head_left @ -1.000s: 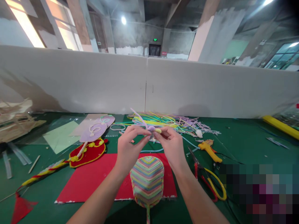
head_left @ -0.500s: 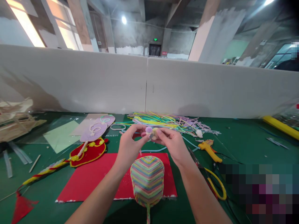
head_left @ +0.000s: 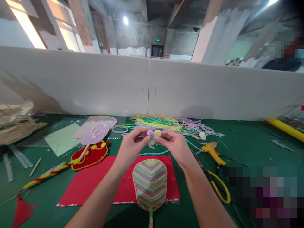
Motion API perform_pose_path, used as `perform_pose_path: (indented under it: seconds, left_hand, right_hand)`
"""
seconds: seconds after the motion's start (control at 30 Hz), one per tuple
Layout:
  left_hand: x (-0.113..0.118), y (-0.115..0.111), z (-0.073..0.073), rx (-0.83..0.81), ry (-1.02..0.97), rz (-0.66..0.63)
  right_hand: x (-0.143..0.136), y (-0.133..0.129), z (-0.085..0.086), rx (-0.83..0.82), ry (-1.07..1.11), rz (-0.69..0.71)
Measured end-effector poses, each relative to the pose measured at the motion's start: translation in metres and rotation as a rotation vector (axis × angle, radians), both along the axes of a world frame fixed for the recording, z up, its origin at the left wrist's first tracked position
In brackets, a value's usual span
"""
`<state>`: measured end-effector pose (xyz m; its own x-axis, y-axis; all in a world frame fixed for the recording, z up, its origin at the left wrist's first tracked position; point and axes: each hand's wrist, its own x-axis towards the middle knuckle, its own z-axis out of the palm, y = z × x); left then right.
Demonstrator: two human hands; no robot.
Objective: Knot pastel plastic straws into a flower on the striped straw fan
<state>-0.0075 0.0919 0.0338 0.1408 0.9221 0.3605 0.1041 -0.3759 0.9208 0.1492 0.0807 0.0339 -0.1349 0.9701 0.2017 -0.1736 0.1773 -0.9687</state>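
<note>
Both hands meet above the far edge of a red board (head_left: 95,186). Between them is a small pipe-cleaner flower (head_left: 157,133) with round coiled parts in purple, yellow and pale green. My left hand (head_left: 133,142) pinches its purple side between thumb and fingers. On the yellow side, my right hand (head_left: 175,145) grips it with closed fingertips. Some of the flower is hidden behind the fingers. Closer to me, a leaf-shaped fan (head_left: 150,183) with pastel chevron stripes lies over the board, its twisted handle pointing toward me.
Beyond the hands lies a pile of coloured pipe cleaners (head_left: 161,122). To the right are a yellow glue gun (head_left: 212,153) and yellow-handled scissors (head_left: 219,186). On the left sit a red fan (head_left: 89,156) and a purple fan (head_left: 98,130). A white partition (head_left: 95,85) stands behind.
The flower has turned in my fingers, so its yellow and green coils show more plainly. Both hands stay nearly in place. A person at the far right has shifted left.
</note>
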Motion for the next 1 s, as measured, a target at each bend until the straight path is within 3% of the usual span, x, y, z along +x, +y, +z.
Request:
perform_pose_path:
  seconds: [0.3,0.5,0.73,1.0]
  left_hand:
    - [-0.014,0.006,0.0,0.116,0.283,-0.085]
    - [-0.017,0.002,0.004,0.123,0.342,-0.199]
    - [-0.011,0.004,-0.001,0.011,0.238,-0.191]
    - [-0.006,0.008,-0.008,0.04,0.183,-0.156]
  right_hand:
    - [0.002,0.002,-0.002,-0.072,-0.035,-0.023]
    - [0.01,-0.001,0.002,-0.087,-0.167,0.048]
    - [0.014,0.002,0.001,-0.119,-0.105,0.046]
    - [0.015,0.005,0.0,-0.157,-0.07,0.034]
